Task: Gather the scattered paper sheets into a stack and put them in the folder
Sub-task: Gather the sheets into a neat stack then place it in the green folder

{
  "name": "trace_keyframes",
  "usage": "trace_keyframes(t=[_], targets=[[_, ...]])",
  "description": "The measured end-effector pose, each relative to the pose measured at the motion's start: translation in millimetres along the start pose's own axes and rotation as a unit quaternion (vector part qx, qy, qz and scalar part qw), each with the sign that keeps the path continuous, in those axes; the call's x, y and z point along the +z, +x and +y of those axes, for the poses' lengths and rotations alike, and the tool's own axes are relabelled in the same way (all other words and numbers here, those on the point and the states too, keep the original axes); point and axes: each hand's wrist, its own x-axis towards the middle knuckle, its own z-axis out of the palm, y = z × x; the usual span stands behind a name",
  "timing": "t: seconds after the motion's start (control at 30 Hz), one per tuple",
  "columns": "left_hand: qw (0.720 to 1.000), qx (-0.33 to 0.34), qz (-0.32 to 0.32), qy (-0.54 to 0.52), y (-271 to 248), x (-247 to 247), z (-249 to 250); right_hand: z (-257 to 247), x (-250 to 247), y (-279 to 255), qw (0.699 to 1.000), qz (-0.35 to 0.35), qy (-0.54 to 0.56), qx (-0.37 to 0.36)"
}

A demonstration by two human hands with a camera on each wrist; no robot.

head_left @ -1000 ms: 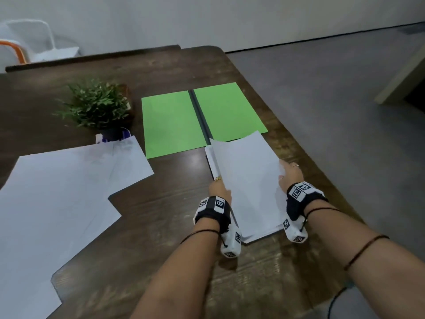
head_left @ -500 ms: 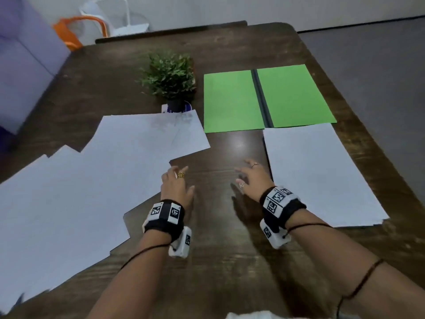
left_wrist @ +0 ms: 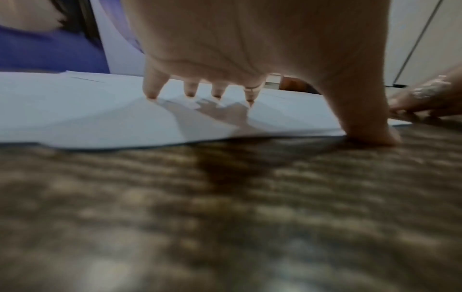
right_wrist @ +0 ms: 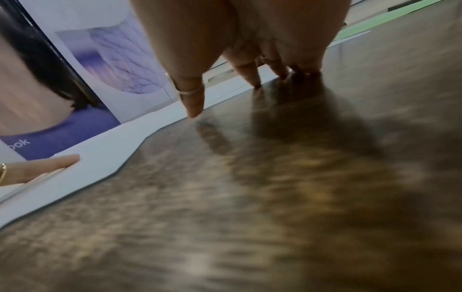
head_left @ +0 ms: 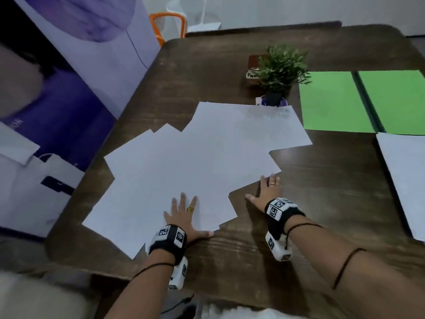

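Several white paper sheets [head_left: 195, 162] lie overlapped and fanned out across the middle of the dark wooden table [head_left: 322, 203]. My left hand [head_left: 184, 210] lies flat on the near sheet with fingers spread; the left wrist view shows the fingertips [left_wrist: 151, 92] touching the paper [left_wrist: 75, 114] and the thumb on the wood. My right hand [head_left: 268, 189] rests flat on the table, fingertips at the edge of a sheet. A neat white stack [head_left: 404, 176] lies at the right. The open green folder [head_left: 333, 104] lies behind it.
A small potted plant [head_left: 280, 72] stands beside the folder's left side, just behind the scattered sheets. A purple printed banner [head_left: 69, 65] and a white paper bag [head_left: 34, 192] stand off the table's left edge. Chairs [head_left: 170, 21] are at the far end.
Both hands let go of the stack, now lying at the right, and moved left. The left hand now lies on the scattered sheets, the right at their edge. My view swung left.
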Motion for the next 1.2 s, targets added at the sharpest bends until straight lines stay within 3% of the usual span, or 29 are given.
trace_keyframes(t=[0.3,0.47,0.67,0.8,0.93,1.1,1.2], targets=[[0.999,0.042,0.002,0.008,-5,-2,0,-41,27,-26,0.996,-0.028,0.014,-0.079],[0.994,0.089,0.013,0.07,-6,-4,6,-49,31,-37,0.985,0.018,0.153,-0.075],[0.989,0.136,-0.026,0.047,-12,-19,15,-62,28,-44,0.964,-0.012,0.261,-0.059],[0.983,0.146,-0.058,0.094,-15,-14,13,-71,26,-47,0.915,-0.041,0.401,-0.008],[0.982,0.156,-0.055,0.094,-11,-17,5,-77,31,-48,0.844,-0.066,0.528,0.064],[0.982,0.182,-0.015,-0.048,-4,-27,-19,-88,29,-45,0.787,-0.087,0.594,0.14],[0.969,0.206,0.037,-0.13,-3,-32,-29,-100,26,-41,0.771,-0.089,0.611,0.157]])
